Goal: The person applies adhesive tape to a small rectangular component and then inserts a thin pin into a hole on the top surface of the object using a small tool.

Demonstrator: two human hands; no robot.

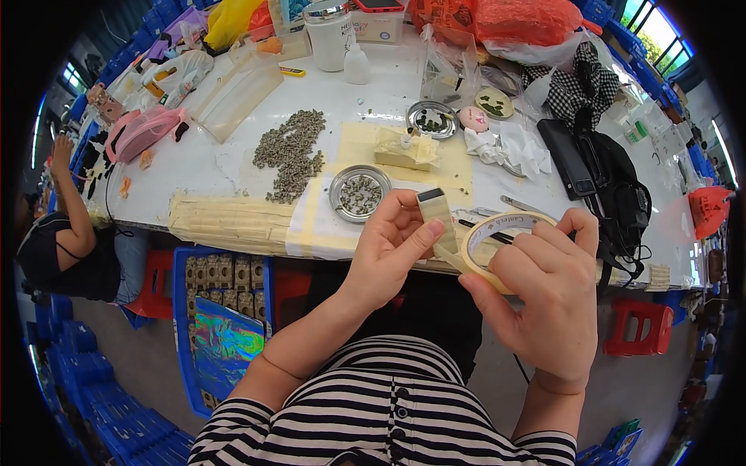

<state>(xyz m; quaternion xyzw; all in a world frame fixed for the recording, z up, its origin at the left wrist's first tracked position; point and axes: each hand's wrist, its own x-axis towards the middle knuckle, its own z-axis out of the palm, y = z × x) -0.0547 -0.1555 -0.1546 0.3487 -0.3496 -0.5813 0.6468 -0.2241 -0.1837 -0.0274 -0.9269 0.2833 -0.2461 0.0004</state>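
My right hand (548, 291) grips a roll of cream masking tape (497, 233), fingers through and around the ring. My left hand (392, 245) pinches a small dark-topped block wrapped in the tape's free end (434, 208), thumb pressing the strip against it. Both hands hover above the front edge of the white table (210, 167). A round metal dish of small grey parts (359, 193) lies just beyond my left hand.
A loose pile of small grey parts (291, 151) lies mid-table, with a second metal dish (432, 119), a white jar (329, 33), a black bag (614, 182), and red bags behind. A blue crate (221, 311) stands under the table. Another person (66, 233) sits at left.
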